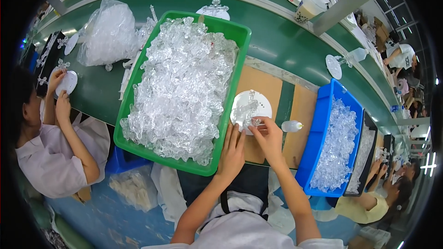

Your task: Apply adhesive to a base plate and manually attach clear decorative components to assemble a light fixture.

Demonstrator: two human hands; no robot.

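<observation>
A white round disc (pixel 265 106) with small holes lies on a brown board in front of me. A transparent plastic piece (pixel 251 103) with several arms rests on it. My left hand (pixel 232 151) lies at the disc's near left edge, fingers stretched out and holding nothing visible. Over the disc's near right edge, my right hand (pixel 268 139) pinches a small transparent plastic part (pixel 256 121), partly hidden by the fingertips. Just right of that hand lies a small white squeeze bottle (pixel 291 126) with a yellowish tip.
Left of the disc, a large green bin (pixel 121 131) heaped with transparent parts leans close to my left hand. A blue bin (pixel 303 168) of similar parts stands right. Beyond are a plastic bag (pixel 108 32) and a cup (pixel 310 7). At left a co-worker (pixel 60 152) holds another disc.
</observation>
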